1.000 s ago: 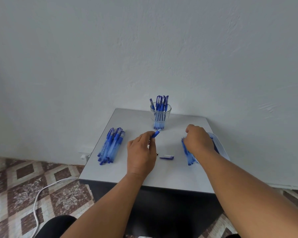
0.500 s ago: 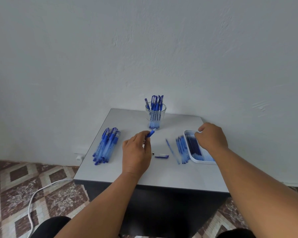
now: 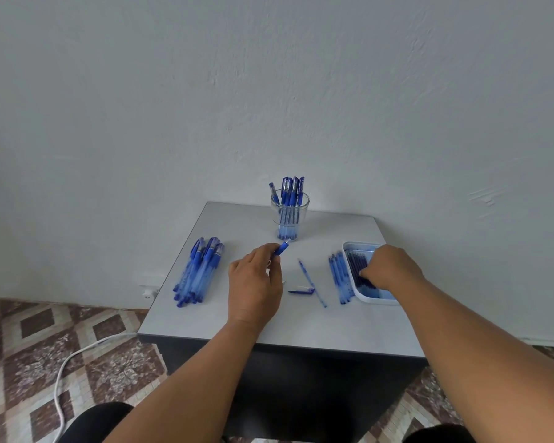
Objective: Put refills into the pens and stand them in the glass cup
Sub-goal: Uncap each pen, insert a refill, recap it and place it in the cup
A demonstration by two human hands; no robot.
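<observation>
Pen (image 3: 281, 248): pinched by left hand (image 3: 256, 284), tip toward glass cup (image 3: 290, 215) just beyond.
Right hand (image 3: 389, 267): fingers curled into refill tray (image 3: 349, 247); grip unclear.
Writing: none legible.

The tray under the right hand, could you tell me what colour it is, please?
The tray is white, seen in the head view.
</observation>
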